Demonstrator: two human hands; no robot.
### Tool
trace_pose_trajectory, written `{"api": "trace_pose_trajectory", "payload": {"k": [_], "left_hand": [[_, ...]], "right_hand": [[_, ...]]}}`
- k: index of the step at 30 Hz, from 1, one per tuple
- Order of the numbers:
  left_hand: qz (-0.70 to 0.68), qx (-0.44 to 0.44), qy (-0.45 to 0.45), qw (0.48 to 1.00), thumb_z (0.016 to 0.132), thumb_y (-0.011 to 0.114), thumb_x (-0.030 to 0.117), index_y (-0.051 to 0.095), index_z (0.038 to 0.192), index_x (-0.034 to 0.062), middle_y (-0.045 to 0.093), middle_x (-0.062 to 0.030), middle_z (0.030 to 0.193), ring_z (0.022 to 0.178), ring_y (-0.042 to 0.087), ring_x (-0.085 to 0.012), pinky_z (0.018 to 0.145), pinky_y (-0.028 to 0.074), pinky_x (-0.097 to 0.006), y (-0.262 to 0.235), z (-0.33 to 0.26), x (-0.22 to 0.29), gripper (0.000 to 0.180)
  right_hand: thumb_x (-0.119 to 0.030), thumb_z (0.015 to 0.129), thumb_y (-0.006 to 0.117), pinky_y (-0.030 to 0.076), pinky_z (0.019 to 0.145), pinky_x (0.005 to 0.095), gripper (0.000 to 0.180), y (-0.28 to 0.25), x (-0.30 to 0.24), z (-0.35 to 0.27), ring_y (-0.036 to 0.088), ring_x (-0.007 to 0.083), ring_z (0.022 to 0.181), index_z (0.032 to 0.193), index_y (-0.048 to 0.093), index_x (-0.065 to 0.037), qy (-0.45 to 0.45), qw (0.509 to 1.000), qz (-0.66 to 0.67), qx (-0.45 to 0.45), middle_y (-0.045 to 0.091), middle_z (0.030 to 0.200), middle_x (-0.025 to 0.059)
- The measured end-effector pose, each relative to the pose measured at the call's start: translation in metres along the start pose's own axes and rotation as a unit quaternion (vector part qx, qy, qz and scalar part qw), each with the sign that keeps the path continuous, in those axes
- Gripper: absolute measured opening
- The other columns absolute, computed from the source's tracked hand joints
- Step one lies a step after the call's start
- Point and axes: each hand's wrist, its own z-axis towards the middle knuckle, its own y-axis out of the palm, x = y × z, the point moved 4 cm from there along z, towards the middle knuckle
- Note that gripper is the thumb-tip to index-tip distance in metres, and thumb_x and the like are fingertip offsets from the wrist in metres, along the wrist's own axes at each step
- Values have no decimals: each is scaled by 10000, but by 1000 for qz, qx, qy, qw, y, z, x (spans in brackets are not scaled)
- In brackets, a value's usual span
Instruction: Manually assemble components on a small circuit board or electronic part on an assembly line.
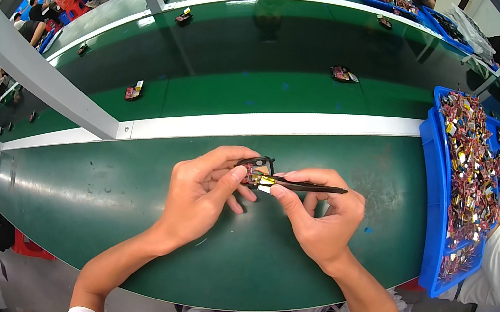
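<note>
Over the green worktop, my left hand (202, 191) is closed on a small black plastic housing (270, 161) with red wires and electronic parts inside. My right hand (326, 219) pinches a slim, dark, flat piece (314, 188), seen nearly edge-on, whose exact kind I cannot make out. Its inner end meets the housing. Between the two hands shows a small part with yellow and white on it (266, 181), next to my right thumb. My fingers cover part of the housing, so how the two pieces join is hidden.
Beyond a white rail (269, 124), a green conveyor belt (232, 66) carries several small wired assemblies (134, 91). On the right, a blue tray (434, 208) is heaped with red-wired parts (467, 167). A grey metal post (45, 66) rises at left. Other people sit around the line.
</note>
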Motion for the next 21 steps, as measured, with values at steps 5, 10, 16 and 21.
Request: {"api": "trace_pose_trajectory", "payload": {"k": [5, 10, 16, 21], "left_hand": [[-5, 5, 1, 1000, 1035, 547, 50, 619, 1253, -71, 724, -161, 1063, 798, 742, -202, 611, 606, -276, 1, -1, 1, 259], [-15, 0, -6, 1000, 1031, 542, 35, 623, 1250, -71, 723, -163, 1056, 789, 738, -206, 609, 607, -283, 4, -1, 2, 256], [-26, -9, -11, 1000, 1029, 534, 21, 622, 1264, -70, 721, -161, 1051, 783, 735, -204, 604, 607, -286, 4, -2, 0, 267], [3, -18, -7, 1000, 1030, 539, 24, 607, 1264, -106, 711, -193, 1066, 770, 733, -228, 575, 607, -282, 5, -2, -1, 276]], "right_hand": [[-11, 781, 850, 305, 437, 197, 164, -1, 7, 1, 437, 3, 461, 920, 761, -6, 28, 999, 26, -11, 748, 846, 43], [-9, 809, 840, 278, 454, 180, 156, -2, 12, 4, 426, -16, 505, 935, 749, 10, 112, 989, 101, -7, 703, 796, 12], [6, 818, 828, 250, 450, 189, 136, -3, 18, 4, 372, -22, 505, 925, 745, 15, 145, 982, 117, -13, 643, 741, -22], [9, 817, 827, 235, 447, 193, 130, -3, 16, 4, 360, -26, 499, 915, 743, 16, 138, 985, 106, -12, 618, 698, -37]]}}
